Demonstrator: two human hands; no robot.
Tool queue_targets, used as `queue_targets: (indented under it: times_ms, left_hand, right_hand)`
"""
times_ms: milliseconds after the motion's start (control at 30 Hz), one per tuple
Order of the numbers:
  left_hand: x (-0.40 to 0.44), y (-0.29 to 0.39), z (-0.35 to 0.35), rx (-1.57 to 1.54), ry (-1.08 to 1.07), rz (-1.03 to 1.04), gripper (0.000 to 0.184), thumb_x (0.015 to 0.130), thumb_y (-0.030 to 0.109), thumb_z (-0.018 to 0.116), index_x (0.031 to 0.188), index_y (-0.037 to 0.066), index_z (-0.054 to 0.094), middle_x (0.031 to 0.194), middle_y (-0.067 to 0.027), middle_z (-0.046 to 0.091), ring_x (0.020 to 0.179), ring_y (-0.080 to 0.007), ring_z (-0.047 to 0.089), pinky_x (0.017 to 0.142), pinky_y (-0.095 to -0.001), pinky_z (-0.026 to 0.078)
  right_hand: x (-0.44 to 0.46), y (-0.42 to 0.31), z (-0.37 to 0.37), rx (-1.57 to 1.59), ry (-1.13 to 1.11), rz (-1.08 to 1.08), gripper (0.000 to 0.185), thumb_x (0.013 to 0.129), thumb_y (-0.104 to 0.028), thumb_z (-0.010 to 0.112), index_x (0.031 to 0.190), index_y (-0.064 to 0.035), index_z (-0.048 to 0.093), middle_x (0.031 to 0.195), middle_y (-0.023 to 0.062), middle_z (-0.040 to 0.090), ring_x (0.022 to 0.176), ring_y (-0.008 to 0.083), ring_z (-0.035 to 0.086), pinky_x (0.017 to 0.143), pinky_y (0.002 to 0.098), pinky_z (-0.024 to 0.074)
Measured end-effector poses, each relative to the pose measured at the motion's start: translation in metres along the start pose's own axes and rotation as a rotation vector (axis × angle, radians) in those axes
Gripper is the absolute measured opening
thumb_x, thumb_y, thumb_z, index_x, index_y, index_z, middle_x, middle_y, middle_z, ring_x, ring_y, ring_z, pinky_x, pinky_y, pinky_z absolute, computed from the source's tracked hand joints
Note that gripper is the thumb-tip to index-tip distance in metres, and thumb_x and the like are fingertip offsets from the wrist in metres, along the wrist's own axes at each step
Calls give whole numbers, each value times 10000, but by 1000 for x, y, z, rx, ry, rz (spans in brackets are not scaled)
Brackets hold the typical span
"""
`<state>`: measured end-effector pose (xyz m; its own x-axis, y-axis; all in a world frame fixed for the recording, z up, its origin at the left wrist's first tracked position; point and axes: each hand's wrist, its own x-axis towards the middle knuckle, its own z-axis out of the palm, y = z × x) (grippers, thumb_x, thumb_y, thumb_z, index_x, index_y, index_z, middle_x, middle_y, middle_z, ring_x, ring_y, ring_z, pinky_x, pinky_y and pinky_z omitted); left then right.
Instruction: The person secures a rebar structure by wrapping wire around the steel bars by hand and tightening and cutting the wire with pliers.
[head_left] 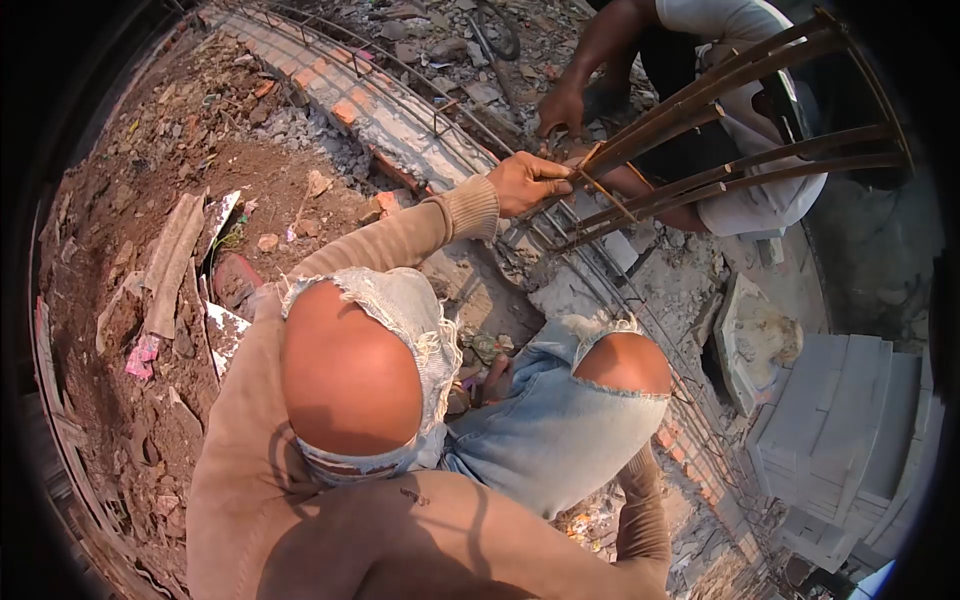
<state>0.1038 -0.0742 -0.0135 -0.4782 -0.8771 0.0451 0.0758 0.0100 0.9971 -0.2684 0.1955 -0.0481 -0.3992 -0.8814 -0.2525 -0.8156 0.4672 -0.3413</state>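
Observation:
My left hand (pixel 530 183) reaches forward past my left knee, its fingers closed at the end of a rusty rebar (pixel 650 132). That bar belongs to an upright cage of several bars, with a thin square stirrup (pixel 610 195) around them close to my fingertips. Beneath the cage runs a long, flat-lying rebar frame (pixel 600 285). My right arm, in a brown sleeve (pixel 642 510), goes down behind my right knee, and the hand is hidden there. A co-worker's hand (pixel 562 108) hangs just beyond my left hand.
A co-worker in a white shirt (pixel 765 195) crouches behind the cage. A brick-and-concrete strip (pixel 340 105) crosses at upper left. Soil and rubble (pixel 150 250) lie to the left, with broken boards (pixel 175 265). Grey blocks (pixel 825 420) are stacked at right, near a pale broken slab (pixel 755 335).

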Motion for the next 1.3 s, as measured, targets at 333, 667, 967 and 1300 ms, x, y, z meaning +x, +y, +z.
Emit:
queue_targets:
  times_ms: [333,667,967,1300]
  left_hand:
    - [-1,6,3,-118,10,-13,313,947,132,649,1243,30,644,864,16,693,666,-34,501,582,-233,420]
    - [-1,1,-2,-120,-43,-27,303,948,98,632,1234,0,640,1041,-51,719,880,-56,612,766,-216,490]
    - [-4,10,-3,148,7,1,256,937,117,648,1175,28,675,1045,-46,728,943,-53,602,840,-244,485]
    - [-2,5,0,68,41,2,265,922,102,666,1177,34,682,1038,-40,729,940,-58,610,848,-225,490]
  right_hand:
    - [9,-141,-24,773,-462,-295,341,837,-208,690,1099,-3,619,1231,172,601,1074,264,613,885,373,458]
    - [41,-160,-19,869,-633,-440,208,758,-147,695,874,22,665,1192,122,581,1025,176,561,868,314,429]
    - [64,-170,-31,663,-628,-602,315,677,-147,641,944,20,659,1281,161,508,1112,248,542,948,357,410]
    - [63,-182,-32,748,-778,-431,227,697,-120,589,870,26,605,1023,133,630,805,169,576,756,303,471]
